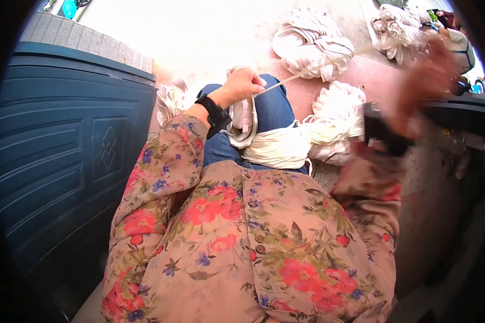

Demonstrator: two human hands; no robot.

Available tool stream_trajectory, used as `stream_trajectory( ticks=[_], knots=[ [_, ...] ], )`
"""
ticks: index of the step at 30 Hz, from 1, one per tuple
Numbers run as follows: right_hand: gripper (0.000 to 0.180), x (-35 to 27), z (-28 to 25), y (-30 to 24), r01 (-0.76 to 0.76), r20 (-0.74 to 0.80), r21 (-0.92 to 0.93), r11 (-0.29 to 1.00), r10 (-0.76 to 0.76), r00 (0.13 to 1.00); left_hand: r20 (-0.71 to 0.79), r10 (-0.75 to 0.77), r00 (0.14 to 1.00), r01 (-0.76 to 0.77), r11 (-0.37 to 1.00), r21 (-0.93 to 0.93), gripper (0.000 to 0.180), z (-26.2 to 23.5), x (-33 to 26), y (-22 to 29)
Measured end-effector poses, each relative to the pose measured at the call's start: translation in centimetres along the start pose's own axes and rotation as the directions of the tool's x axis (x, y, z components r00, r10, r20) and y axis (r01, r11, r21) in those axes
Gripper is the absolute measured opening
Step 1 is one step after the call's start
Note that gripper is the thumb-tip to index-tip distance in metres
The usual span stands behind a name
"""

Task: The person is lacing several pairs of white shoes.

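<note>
Blue panelled door (75, 129) standing at left, white shoe pile (313, 47) lying on floor (373, 78) ahead; left hand (239, 85) pinching white lace (292, 78), lace stretching taut toward right hand (427, 81), that one blurring, cannot tell its grip; white shoe (243, 119) resting on blue jeans (277, 105) below left hand, cream lace bundle (280, 146) lying just beside

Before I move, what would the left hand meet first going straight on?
Past the cord the left hand pinches: likely the right knee, then perhaps the far white bundle; depth unclear.
</note>
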State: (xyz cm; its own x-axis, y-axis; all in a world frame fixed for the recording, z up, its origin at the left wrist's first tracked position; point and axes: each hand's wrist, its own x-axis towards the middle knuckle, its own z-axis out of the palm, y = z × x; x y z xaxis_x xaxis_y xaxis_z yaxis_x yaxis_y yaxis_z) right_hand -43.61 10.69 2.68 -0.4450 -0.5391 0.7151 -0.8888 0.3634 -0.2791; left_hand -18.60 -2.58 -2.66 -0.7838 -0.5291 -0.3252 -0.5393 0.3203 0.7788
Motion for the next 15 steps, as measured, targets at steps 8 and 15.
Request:
stream_trajectory(
  ticks=[8,15],
  knots=[
    [0.014,8.7,-14.6,4.4,-0.313,0.108,0.823,0.475,0.410,0.906,-0.343,0.112,0.932,0.022,0.931,0.363,0.018,-1.0,-2.5,-2.8],
    [0.015,-4.4,-2.2,-10.3,-0.951,0.983,0.177,0.254,-0.004,0.182,-0.193,0.239,0.951,-0.164,0.926,0.339,0.031,-1.4,-5.7,-5.1]
  ],
)
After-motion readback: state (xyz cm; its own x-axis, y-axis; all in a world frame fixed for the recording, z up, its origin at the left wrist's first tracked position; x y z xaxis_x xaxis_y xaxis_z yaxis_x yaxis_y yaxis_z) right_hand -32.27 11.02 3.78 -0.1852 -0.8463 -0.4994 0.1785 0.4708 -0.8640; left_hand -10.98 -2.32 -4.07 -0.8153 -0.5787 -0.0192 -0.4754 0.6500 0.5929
